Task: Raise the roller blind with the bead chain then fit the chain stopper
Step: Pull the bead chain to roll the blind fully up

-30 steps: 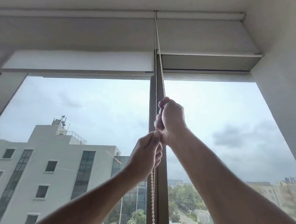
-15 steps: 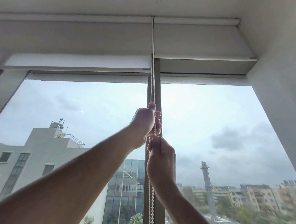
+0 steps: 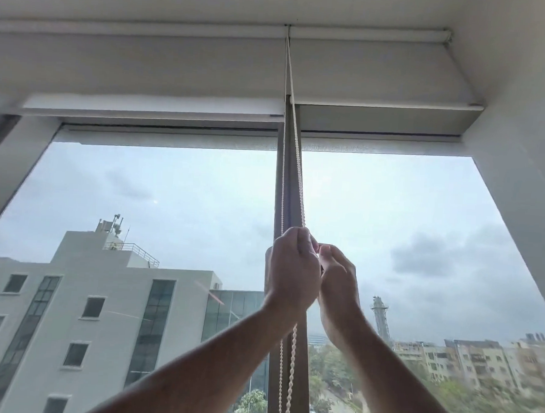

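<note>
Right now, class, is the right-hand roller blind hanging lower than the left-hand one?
No. The right-hand roller blind ends higher, its bottom bar sitting above the bottom bar of the left-hand roller blind.

Daylight from an overcast sky pours through the window (image 3: pixel 170 201) in front of me, soft and even, with no hard shadows. My hands (image 3: pixel 311 278) face away from it and look dim, backlit. The wide lens bends the ceiling (image 3: pixel 212 1) and wall edges outward. Distant buildings (image 3: pixel 477 362) look hazy and soft.
</note>
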Available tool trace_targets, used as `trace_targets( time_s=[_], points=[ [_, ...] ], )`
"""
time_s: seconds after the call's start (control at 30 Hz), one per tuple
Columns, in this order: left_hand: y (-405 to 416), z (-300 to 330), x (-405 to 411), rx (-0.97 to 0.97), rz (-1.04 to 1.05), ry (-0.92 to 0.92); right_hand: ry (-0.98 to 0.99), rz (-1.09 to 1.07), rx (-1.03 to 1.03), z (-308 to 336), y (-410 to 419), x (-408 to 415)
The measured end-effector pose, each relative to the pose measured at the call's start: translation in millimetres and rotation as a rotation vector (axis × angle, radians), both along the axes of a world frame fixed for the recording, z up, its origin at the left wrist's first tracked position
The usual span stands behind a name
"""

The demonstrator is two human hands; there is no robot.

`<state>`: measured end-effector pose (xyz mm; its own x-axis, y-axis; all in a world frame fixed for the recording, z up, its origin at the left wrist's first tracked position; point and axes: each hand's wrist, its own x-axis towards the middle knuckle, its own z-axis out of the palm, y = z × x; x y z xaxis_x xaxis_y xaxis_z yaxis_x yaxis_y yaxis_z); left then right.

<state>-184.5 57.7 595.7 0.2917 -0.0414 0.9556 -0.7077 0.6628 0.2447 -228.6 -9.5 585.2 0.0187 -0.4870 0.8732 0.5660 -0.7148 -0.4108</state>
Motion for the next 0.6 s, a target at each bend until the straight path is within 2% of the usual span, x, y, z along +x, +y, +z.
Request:
trace_targets(
  time_s=[0.17, 0.3, 0.5, 0.6],
  points=[
    [-4, -13, 8, -0.025, -0.003, -0.047, 0.108, 0.008, 0.058, 46, 22, -6],
    [1, -12, 11, -0.065, 0.013, -0.061, 0.124, 0.169, 0.197, 77, 50, 1],
    [3, -28, 29, -0.138, 0.074, -0.056, 0.235, -0.006, 0.236, 89, 63, 15],
    [-5, -51, 28, -0.111, 0.107, -0.067, 0.225, 0.079, 0.277, 84, 62, 24]
  ],
)
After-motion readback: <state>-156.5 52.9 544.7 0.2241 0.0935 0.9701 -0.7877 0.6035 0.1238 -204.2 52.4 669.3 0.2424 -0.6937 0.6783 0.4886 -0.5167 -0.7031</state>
